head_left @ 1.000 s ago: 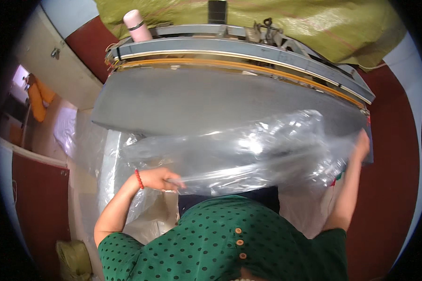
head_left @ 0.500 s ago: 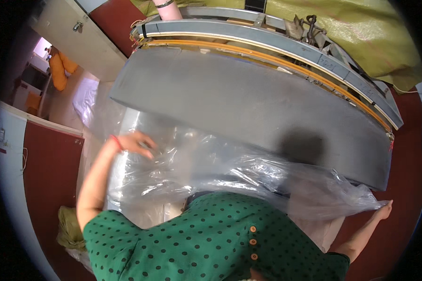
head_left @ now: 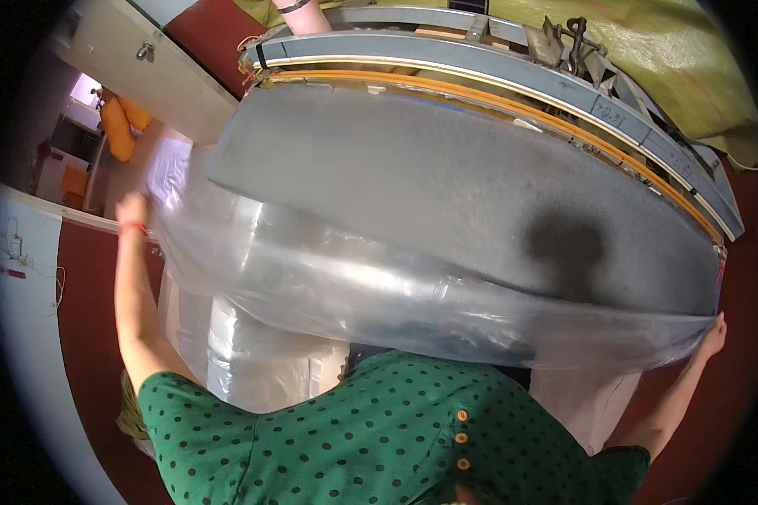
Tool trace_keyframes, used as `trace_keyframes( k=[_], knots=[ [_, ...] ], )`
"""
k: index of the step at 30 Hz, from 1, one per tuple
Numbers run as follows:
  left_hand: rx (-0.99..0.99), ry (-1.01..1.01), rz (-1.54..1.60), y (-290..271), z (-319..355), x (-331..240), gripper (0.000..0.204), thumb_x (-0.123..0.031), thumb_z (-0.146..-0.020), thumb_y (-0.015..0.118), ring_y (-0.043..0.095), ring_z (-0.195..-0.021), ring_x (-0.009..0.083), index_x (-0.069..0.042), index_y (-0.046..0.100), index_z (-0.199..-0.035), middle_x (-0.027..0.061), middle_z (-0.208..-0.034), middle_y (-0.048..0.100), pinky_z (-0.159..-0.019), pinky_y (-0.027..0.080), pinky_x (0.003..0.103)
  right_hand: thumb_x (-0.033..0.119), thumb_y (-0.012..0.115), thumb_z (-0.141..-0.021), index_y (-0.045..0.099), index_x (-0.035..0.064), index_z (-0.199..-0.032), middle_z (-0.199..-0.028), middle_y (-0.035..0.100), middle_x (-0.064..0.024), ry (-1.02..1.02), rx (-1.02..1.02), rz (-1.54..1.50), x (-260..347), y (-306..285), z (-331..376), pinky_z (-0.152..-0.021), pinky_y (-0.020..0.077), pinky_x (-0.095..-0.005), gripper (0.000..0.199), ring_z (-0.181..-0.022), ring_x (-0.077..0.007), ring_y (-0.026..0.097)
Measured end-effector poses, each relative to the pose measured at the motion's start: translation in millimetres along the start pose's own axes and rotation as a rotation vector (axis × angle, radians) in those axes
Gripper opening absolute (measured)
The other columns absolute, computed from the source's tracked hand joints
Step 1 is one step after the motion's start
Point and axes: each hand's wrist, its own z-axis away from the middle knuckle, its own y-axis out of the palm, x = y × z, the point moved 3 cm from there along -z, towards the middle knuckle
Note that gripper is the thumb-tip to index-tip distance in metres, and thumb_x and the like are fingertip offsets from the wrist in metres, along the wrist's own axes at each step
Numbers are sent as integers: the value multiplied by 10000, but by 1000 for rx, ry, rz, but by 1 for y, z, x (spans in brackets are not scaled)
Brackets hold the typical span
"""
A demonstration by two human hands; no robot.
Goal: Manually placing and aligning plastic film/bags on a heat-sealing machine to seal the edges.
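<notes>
A clear plastic sheet (head_left: 345,273) is stretched across the front of a long grey fabric-covered surface (head_left: 379,168). My left hand (head_left: 132,212), a red band at its wrist, is raised at the far left and closed on the sheet's left end; motion blurs it slightly. On the right, my right hand (head_left: 715,334) pinches the sheet's other end beside the surface's front right corner. Between the two hands the film runs fairly taut, with its far edge lying over the grey surface near my body.
Behind the surface runs a curved grey metal frame (head_left: 446,55) with an orange strip (head_left: 480,91) and a metal clamp (head_left: 574,50). Green-yellow sheeting (head_left: 657,67) and a pink tube (head_left: 303,15) stand behind it. An open door (head_left: 156,63) is at left; more clear plastic (head_left: 261,353) lies below.
My left hand, formerly open above the sheet, has moved left and taken hold of its end. My right hand has risen slightly with its end. The crumpled film is now pulled out smoother.
</notes>
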Motion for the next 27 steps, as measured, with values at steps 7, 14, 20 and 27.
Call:
trace_keyframes(
  k=[7, 14, 20, 27],
  knots=[
    [-1370, 215, 936, -304, 85, -80, 107, -93, -797, 541, 559, -755, 229, -21, 566, -872, 97, -839, 583, -712, 444, 316, 438, 512, -815, 597, 0, -930, -814, 594, -72, 61, -160, 60, 5, -10, 13, -712, 405, -283, 461, -740, -159, 500],
    [103, 69, 1106, -75, 8, -166, 545, -327, -800, 533, 344, -1192, 292, -32, 386, -1234, 197, -1274, 367, -970, 293, 360, 463, 459, -827, 568, 22, -978, -843, 588, -151, -114, 238, 393, 13, 43, -1, -699, 414, -334, 479, -756, -230, 543],
    [-76, 490, 1298, -186, 3, -235, 521, -386, -834, 463, 292, -1234, 264, -94, 384, -1258, 167, -1303, 347, -1016, 218, 343, 453, 400, -857, 564, 31, -946, -889, 590, -165, -153, 23, 591, 32, 24, 19, -705, 414, -363, 461, -802, -326, 543],
    [1, 329, 1122, -191, -57, -304, 590, -499, -812, 435, 315, -1218, 290, -137, 374, -1274, 152, -1289, 374, -1010, 226, 357, 304, 408, -865, 584, 152, -1058, -1000, 581, -106, -17, 3, 305, 106, 26, 66, -786, 417, -318, 302, -921, -238, 548]
  ],
)
